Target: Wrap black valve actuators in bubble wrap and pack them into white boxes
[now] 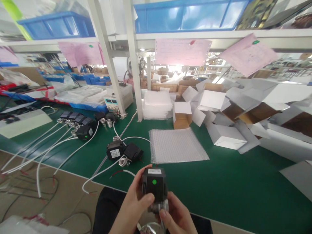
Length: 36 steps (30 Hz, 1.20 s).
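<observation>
My left hand [138,198] is wrapped round the black housing of a motorized valve [156,186], which has a green dot and a white label. At the valve's lower end, the fingers of my right hand [175,213] grip its metal body [158,206]. The valve is held up over the table's front edge, near my lap. Two similar valves lie just beyond my left hand: one with a white label [115,151] and one turned on its side [133,152]. A white cable [102,178] with bare wire ends trails beside them.
A bubble wrap sheet [177,146] lies flat on the green table [219,191]. Behind it stands a white foam stack [157,104]. Open white boxes [226,135] crowd the right side. Several cabled valves [84,131] sit at left, near a power supply [119,97]. Shelf posts [134,65] rise behind.
</observation>
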{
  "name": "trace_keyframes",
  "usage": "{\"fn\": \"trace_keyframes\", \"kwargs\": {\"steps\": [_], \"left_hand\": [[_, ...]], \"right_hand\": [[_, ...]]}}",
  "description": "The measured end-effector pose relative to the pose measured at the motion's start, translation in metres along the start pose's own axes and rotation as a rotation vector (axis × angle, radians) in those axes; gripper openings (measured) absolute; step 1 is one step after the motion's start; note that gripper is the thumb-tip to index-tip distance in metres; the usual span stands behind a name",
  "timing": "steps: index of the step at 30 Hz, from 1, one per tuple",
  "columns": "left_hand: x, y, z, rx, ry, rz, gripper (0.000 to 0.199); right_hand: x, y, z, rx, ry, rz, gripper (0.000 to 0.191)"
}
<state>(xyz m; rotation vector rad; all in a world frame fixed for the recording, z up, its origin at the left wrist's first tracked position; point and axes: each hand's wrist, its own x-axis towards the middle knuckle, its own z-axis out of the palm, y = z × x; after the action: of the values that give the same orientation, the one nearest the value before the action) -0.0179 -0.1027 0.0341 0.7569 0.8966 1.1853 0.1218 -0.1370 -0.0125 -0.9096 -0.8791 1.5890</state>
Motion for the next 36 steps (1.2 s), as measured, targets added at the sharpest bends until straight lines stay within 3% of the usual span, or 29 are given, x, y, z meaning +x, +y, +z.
{"fn": "trace_keyframes", "kwargs": {"steps": [3,7,15,19,23,25,28,31,36], "left_hand": [[-0.005,0.003,0.003,0.101,0.011,0.014,0.085],[-0.014,0.004,0.009,0.230,0.015,0.186,0.070],[-0.021,0.006,0.012,0.343,-0.156,0.362,0.062],[-0.023,0.006,0.019,0.312,-0.070,0.400,0.058],[-0.013,-0.001,0.011,0.110,0.139,0.192,0.070],[-0.005,-0.004,0.002,-0.040,0.209,0.066,0.077],[0.005,-0.006,-0.004,-0.159,0.281,-0.019,0.077],[0.007,-0.005,-0.001,-0.150,0.316,-0.068,0.077],[0.004,-0.007,-0.002,-0.130,0.239,-0.105,0.071]], "right_hand": [[0.001,0.002,0.001,0.098,-0.012,-0.023,0.057],[0.003,-0.001,0.000,0.222,0.045,-0.030,0.053],[0.006,-0.020,0.000,0.112,0.103,-0.053,0.049],[0.005,-0.023,-0.002,0.136,0.086,-0.042,0.045],[0.003,-0.017,-0.005,0.174,0.004,-0.026,0.048],[0.003,-0.010,-0.005,0.164,-0.021,-0.033,0.058],[0.004,0.002,-0.005,0.115,0.004,-0.039,0.066],[0.005,0.009,-0.005,0.077,0.076,-0.009,0.059],[0.006,0.004,-0.009,0.041,0.117,-0.004,0.055]]}}
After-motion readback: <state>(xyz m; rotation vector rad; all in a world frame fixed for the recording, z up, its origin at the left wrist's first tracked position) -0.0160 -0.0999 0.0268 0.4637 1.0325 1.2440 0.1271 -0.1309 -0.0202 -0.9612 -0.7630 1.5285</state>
